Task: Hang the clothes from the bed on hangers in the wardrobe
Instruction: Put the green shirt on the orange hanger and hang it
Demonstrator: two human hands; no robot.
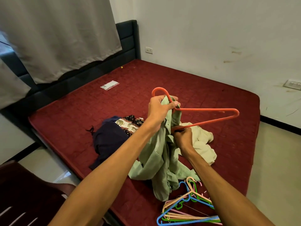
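I hold a pale green shirt (156,154) up over the bed (179,82), its lower part draping onto the red mattress. My left hand (160,107) grips the shirt's collar together with the neck of a red hanger (210,115). My right hand (183,137) pinches the hanger's lower bar where it enters the shirt. The hanger's right half sticks out free; its left part is hidden in the fabric. A cream garment (203,142), a navy garment (109,141) and an elephant-print garment (130,124) lie on the bed.
A pile of several coloured plastic hangers (187,207) lies at the bed's near edge. A small clear packet (109,85) sits near the dark headboard (128,39). A grey curtain (61,35) hangs at left, and dark wooden furniture (24,198) stands at bottom left.
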